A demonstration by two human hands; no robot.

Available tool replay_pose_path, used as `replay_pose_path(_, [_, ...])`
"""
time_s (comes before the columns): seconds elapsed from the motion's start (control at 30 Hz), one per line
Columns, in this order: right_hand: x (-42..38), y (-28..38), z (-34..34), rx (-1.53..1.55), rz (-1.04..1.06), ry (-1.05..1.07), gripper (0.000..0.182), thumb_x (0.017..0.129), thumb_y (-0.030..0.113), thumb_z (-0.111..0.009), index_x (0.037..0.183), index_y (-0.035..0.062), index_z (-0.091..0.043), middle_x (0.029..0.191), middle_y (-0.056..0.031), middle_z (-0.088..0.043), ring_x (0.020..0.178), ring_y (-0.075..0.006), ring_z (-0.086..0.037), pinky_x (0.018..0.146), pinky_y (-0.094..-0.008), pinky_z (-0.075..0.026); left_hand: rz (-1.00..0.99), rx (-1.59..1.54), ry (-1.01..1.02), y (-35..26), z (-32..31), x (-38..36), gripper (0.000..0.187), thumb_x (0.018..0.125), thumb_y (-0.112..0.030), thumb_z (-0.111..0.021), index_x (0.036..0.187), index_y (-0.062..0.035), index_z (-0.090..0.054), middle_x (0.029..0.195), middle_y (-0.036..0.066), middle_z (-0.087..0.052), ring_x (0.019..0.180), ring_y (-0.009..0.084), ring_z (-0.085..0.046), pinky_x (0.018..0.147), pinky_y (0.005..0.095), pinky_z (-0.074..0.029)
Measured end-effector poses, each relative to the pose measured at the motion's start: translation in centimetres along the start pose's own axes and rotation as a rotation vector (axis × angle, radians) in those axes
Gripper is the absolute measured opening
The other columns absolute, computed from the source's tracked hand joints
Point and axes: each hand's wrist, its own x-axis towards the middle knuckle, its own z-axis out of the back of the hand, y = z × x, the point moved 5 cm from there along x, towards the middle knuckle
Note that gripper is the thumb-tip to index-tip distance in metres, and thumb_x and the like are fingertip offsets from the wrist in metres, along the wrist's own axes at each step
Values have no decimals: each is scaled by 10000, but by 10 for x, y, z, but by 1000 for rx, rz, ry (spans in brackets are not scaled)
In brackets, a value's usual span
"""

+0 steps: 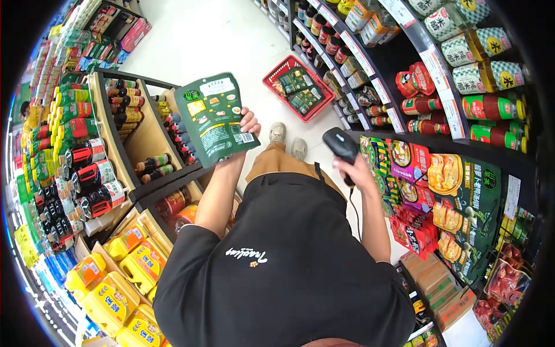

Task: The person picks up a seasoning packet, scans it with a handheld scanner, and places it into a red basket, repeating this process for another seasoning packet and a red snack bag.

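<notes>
Two hands: both busy, one item each.
Left hand [248, 123]: gripping green pouch [215, 118] by its right edge, fingers wrapped behind; pouch raised at chest height, back side up, barcode corner turned toward the scanner, likely so the code faces the reader.
Right hand [354, 171]: clenched round black scanner [341, 146], head angled left at the pouch; cord [353, 211] hanging down from the grip.
Gap: pouch and scanner near, not touching.
Basket [297, 87]: red, on floor ahead of the shoes [288, 140], just beside the right shelf; more green pouches lying flat inside, kept within reach.
Right shelf [439, 124]: jars and bottles above, hanging sauce packs [457, 196] below, same green design among them.
Left rack [124, 156]: dark bottles in wooden bays, yellow bottles [115, 283] lower down.
Clothing: dark apron over tan trousers.
</notes>
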Motion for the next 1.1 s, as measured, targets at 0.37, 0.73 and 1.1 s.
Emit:
replay_pose_path(0.37, [-132,-333,98,-99,-984,-487,159,745,116,-692,703,7,-584,573,-92,-558,395,-163,-487,367,-310,-393,-102,392,-1359,-81,238,-206,322,981,-381,-440,950,-120,-626,882,54,-673,762,257,-667,605,409,-542])
replay_pose_path(0.73, [-20,-244,78,-183,-635,-439,199,763,163,-684,810,-3,-586,642,-68,-567,417,-135,-496,370,-277,-404,-147,1376,-1865,-134,291,-292,415,841,-286,-669,1020,86,-626,1022,227,-667,912,333,-663,807,412,-509])
replay_pose_path(1.1, [48,-180,63,-283,-509,-461,271,743,219,-716,839,-12,-612,680,-87,-627,475,-147,-576,432,-286,-470,77,2412,-1193,-165,146,-18,389,848,-397,-568,1068,-77,-585,980,209,-664,934,404,-626,792,512,-487])
